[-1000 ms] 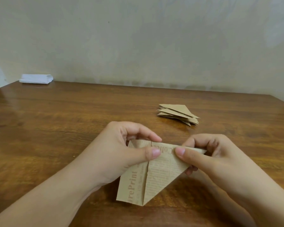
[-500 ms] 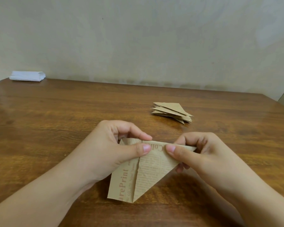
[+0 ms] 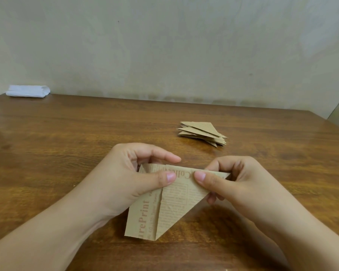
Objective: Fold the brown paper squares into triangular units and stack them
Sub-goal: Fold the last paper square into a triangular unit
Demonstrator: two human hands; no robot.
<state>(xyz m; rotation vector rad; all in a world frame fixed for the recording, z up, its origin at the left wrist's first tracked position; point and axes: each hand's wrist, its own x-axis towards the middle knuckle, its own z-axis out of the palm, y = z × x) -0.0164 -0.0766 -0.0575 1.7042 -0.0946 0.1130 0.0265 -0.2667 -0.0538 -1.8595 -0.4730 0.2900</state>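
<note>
Both hands' grip pinches the folded brown printed paper (image 3: 170, 202) along its top edge: left hand (image 3: 129, 177), right hand (image 3: 233, 178).

We saw a brown printed paper (image 3: 170, 204), partly folded, its point toward us, held up near the bench's front; a stack of folded triangular units (image 3: 203, 133) lay farther back, right.

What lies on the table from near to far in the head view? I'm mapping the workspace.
Printed paper pinched by left hand and right hand → stack of folded triangles → white bundle at the far left edge.
</note>
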